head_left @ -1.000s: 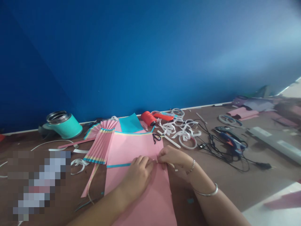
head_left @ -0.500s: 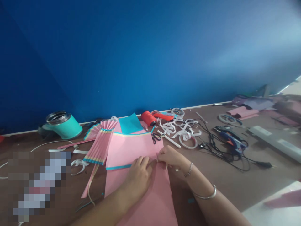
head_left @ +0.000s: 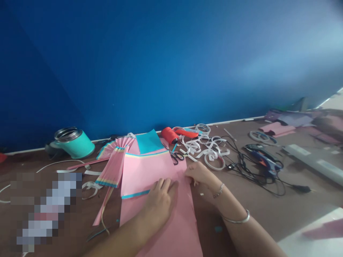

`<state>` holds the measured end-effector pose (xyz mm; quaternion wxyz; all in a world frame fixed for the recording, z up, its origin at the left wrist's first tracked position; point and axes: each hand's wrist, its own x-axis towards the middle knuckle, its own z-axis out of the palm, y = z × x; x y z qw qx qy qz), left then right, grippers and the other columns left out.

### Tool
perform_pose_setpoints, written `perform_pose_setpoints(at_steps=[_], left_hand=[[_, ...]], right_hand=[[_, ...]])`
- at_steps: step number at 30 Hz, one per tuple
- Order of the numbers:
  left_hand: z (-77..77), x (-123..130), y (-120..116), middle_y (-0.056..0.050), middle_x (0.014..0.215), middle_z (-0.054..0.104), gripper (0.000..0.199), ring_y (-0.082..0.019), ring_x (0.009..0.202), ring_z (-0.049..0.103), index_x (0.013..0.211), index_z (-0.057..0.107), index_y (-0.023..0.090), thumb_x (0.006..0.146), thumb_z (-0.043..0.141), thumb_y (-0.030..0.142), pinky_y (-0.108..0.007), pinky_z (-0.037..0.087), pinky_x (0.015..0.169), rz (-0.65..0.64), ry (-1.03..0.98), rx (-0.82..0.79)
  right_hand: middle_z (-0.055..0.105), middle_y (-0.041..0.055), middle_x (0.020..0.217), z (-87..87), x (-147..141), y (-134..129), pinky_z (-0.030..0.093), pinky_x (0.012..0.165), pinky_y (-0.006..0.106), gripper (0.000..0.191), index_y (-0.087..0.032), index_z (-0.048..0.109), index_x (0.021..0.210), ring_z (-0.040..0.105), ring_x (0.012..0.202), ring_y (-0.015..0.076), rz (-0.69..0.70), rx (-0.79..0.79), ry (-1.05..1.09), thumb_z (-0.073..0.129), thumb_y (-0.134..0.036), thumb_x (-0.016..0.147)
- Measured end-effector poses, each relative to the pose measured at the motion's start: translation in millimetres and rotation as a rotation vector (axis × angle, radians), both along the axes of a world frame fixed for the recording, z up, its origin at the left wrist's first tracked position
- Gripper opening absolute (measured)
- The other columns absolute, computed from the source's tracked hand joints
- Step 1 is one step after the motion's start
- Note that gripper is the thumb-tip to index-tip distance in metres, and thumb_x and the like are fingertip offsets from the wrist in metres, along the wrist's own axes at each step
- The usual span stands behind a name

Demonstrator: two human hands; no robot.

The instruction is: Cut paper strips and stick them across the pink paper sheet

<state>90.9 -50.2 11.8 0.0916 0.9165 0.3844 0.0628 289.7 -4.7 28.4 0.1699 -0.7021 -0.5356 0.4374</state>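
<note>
My left hand [head_left: 160, 200] lies with fingers extended on a pink paper sheet [head_left: 142, 173] edged in blue and cream, pressing it onto a longer pink paper [head_left: 171, 235] underneath. At the right edge of the papers, my right hand [head_left: 199, 176] is closed with curled fingertips; whatever they pinch is hidden. Black-handled scissors [head_left: 178, 157] rest just beyond the hands. Left of the sheets lie pleated pink paper fans [head_left: 115, 167] with blue and cream borders. A blue paper piece [head_left: 150, 142] sits behind the sheet.
A turquoise mug [head_left: 77, 142] stands back left. Behind the papers are a red thread spool [head_left: 169, 135] and tangled white strips [head_left: 194, 145]. To the right lie a tape roll [head_left: 215, 161], a blue glue gun [head_left: 265, 162] with black cord, and a grey bar [head_left: 316, 160]. A blue wall rises behind.
My right hand has moved a little right and up, apart from my left hand. The bordered sheet is slightly turned, its right side shifted. My left hand stays nearly in place.
</note>
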Motion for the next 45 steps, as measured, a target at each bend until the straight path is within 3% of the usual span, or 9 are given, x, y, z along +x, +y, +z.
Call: perform_pose_setpoints(at_steps=[4, 8, 12, 18, 23, 27, 33, 40, 45], left_hand=[[-1.8, -2, 1, -0.009, 0.112, 0.053, 0.053, -0.025, 0.097, 0.046, 0.134, 0.038, 0.022, 0.083, 0.044, 0.010, -0.040, 0.040, 0.084, -0.036, -0.049, 0.007], [-4.5, -3, 1, -0.010, 0.112, 0.054, 0.053, -0.025, 0.098, 0.047, 0.134, 0.038, 0.021, 0.083, 0.044, 0.009, -0.040, 0.040, 0.084, -0.065, -0.074, 0.012], [-3.2, -3, 1, -0.009, 0.108, 0.057, 0.046, -0.024, 0.096, 0.049, 0.127, 0.045, 0.018, 0.083, 0.042, 0.005, -0.039, 0.042, 0.083, -0.071, -0.096, 0.007], [10.5, -5, 4, -0.006, 0.098, 0.058, 0.031, -0.022, 0.095, 0.049, 0.107, 0.059, 0.020, 0.083, 0.044, 0.008, -0.036, 0.043, 0.082, -0.036, -0.254, -0.053], [31.4, 7, 28, -0.005, 0.085, 0.058, 0.024, -0.022, 0.088, 0.050, 0.091, 0.064, 0.020, 0.079, 0.047, 0.008, -0.034, 0.043, 0.078, 0.040, -0.176, -0.031], [35.3, 36, 63, -0.009, 0.092, 0.060, 0.022, -0.024, 0.093, 0.050, 0.087, 0.065, 0.016, 0.080, 0.046, 0.008, -0.037, 0.042, 0.081, 0.029, -0.073, 0.101], [23.9, 73, 95, -0.012, 0.092, 0.060, 0.021, -0.027, 0.099, 0.050, 0.083, 0.067, 0.015, 0.083, 0.046, 0.011, -0.039, 0.042, 0.083, 0.052, -0.072, 0.132], [19.9, 65, 113, -0.008, 0.093, 0.059, 0.014, -0.021, 0.092, 0.055, 0.088, 0.063, 0.018, 0.085, 0.049, 0.016, -0.033, 0.044, 0.079, 0.125, -0.195, 0.127], [20.9, 59, 117, -0.007, 0.094, 0.057, 0.012, -0.020, 0.092, 0.055, 0.090, 0.062, 0.018, 0.085, 0.051, 0.019, -0.032, 0.044, 0.081, 0.149, -0.277, 0.117]], right_hand=[[0.067, 0.0040, 0.065, 0.9, 12, 5, 0.040, 0.048, 0.020, 0.025, -0.012, 0.068, 0.073, 0.053, 0.050, 0.0104, -0.094, 0.233, 0.169, 0.057, -0.034, 0.070], [0.067, 0.0065, 0.077, 1.8, 15, 10, 0.042, 0.058, 0.024, 0.033, -0.012, 0.071, 0.079, 0.057, 0.070, 0.0169, -0.254, 0.442, 0.242, 0.063, -0.041, 0.066], [0.059, 0.0024, 0.060, 0.0, 19, 21, 0.034, 0.049, 0.024, 0.033, -0.011, 0.070, 0.077, 0.048, 0.056, 0.0127, -0.394, 0.422, 0.247, 0.063, -0.041, 0.064], [0.052, -0.0014, 0.051, -9.6, 24, 43, 0.030, 0.047, 0.023, 0.016, -0.013, 0.065, 0.058, 0.041, 0.050, 0.0096, -0.372, 0.431, 0.270, 0.060, -0.028, 0.056], [0.038, -0.0066, 0.040, -13.5, 28, 52, 0.023, 0.043, 0.021, 0.015, -0.016, 0.056, 0.049, 0.031, 0.042, 0.0070, -0.389, 0.465, 0.249, 0.059, -0.028, 0.057], [0.048, -0.0043, 0.047, -15.4, 27, 53, 0.030, 0.046, 0.021, 0.016, -0.015, 0.058, 0.057, 0.039, 0.047, 0.0084, -0.423, 0.522, 0.273, 0.059, -0.031, 0.058], [0.057, -0.0007, 0.057, -23.1, 28, 54, 0.038, 0.048, 0.022, 0.031, -0.014, 0.064, 0.079, 0.049, 0.050, 0.0113, -0.472, 0.575, 0.288, 0.055, -0.035, 0.059], [0.063, 0.0013, 0.059, -24.5, 39, 49, 0.040, 0.048, 0.023, 0.026, -0.014, 0.067, 0.075, 0.057, 0.052, 0.0149, -0.554, 0.567, 0.171, 0.054, -0.028, 0.058], [0.068, 0.0040, 0.066, -31.9, 29, 53, 0.044, 0.052, 0.024, 0.028, -0.013, 0.068, 0.080, 0.061, 0.058, 0.0170, -0.511, 0.556, 0.158, 0.053, -0.029, 0.062]])
